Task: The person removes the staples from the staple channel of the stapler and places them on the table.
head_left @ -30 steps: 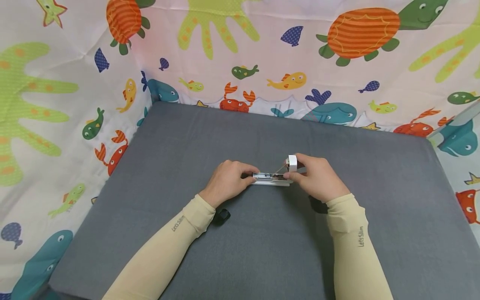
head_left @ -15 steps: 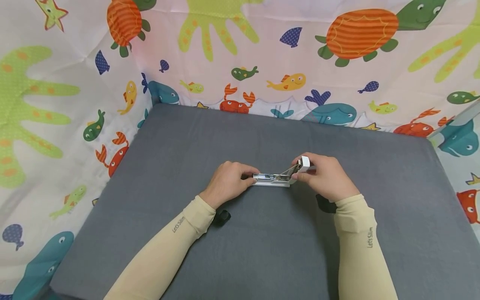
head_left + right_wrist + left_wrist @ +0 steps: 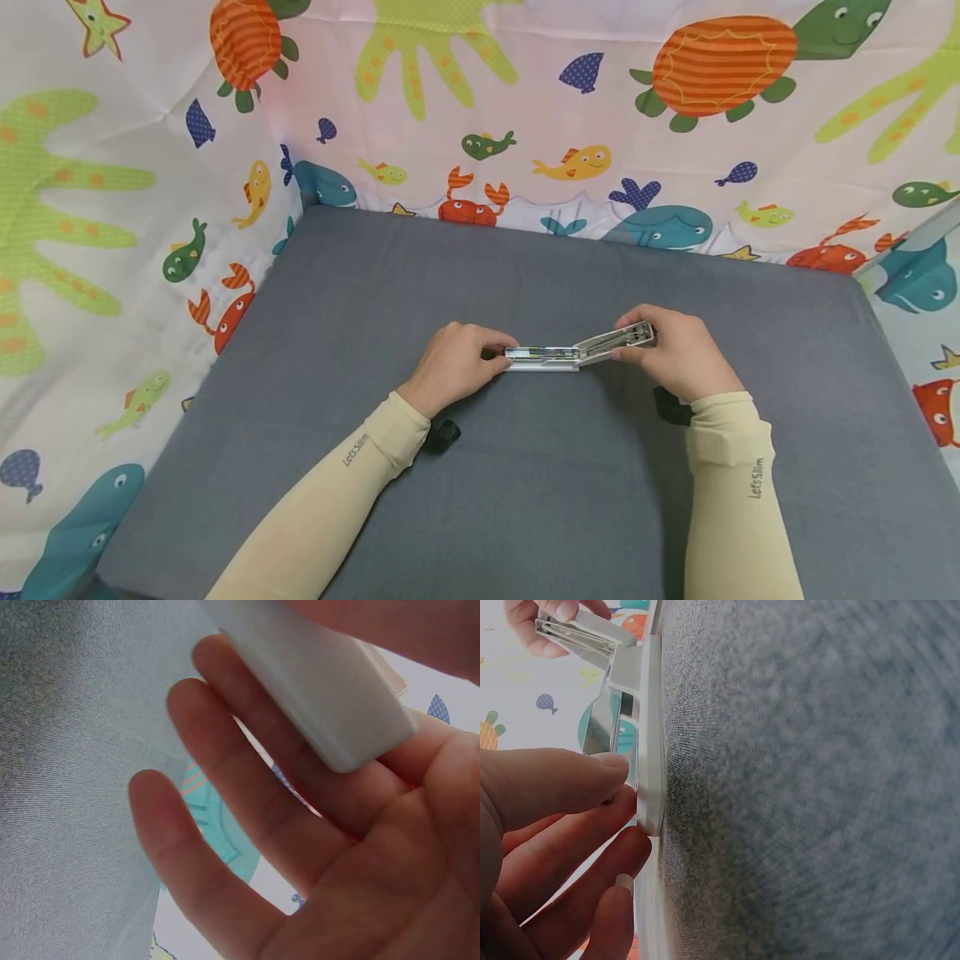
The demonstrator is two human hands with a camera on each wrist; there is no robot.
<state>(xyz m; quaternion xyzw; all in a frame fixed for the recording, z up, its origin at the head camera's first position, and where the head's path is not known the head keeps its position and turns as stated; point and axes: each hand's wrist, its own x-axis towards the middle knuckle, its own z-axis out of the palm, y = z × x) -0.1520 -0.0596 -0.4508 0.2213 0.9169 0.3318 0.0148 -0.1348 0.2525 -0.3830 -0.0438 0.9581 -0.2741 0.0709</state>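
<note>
A white stapler [image 3: 542, 365] lies on the grey cloth with its top arm swung far back to the right, baring the metal staple channel. My left hand [image 3: 456, 367] pinches the front end of the magazine between thumb and fingers; the left wrist view shows the thumb on the metal rail [image 3: 604, 724], just above the white base [image 3: 652, 742]. My right hand [image 3: 675, 354] grips the raised top arm [image 3: 615, 340] near its free end. In the right wrist view the smooth white back of that arm [image 3: 322, 697] lies between thumb and fingers, the other fingers spread.
A grey cloth-covered table [image 3: 420, 275] spreads around the hands. Behind it and to the left hang white curtains [image 3: 450, 125] printed with sea animals. Black wrist straps [image 3: 444, 436] sit under both wrists.
My right hand has moved right, swinging the stapler's top arm from nearly upright to a low backward slant. The left hand and the base have stayed in place.
</note>
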